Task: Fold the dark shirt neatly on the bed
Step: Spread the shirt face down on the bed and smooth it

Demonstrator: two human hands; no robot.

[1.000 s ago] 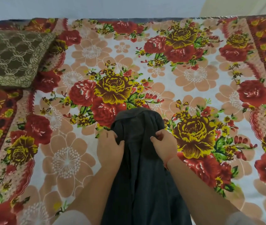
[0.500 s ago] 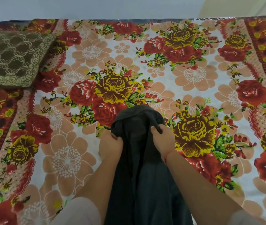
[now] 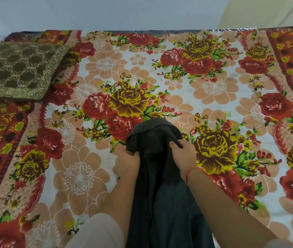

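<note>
The dark shirt hangs bunched in a long narrow drape from between my hands down past the bottom of the view. Its top end rests on the bed, which has a floral cover. My left hand grips the shirt's left edge near the top, fingers closed on the cloth. My right hand, with a red thread at the wrist, grips the right edge at about the same height. The two hands are a hand's width apart, with the shirt's bunched top sticking out beyond them.
A brown patterned cushion lies at the bed's far left corner. The flowered cover spreads wide on both sides of the shirt. A pale wall runs behind the bed's far edge.
Both hands and the shirt's top have crept slightly forward and up the bed. The grip on the cloth is unchanged.
</note>
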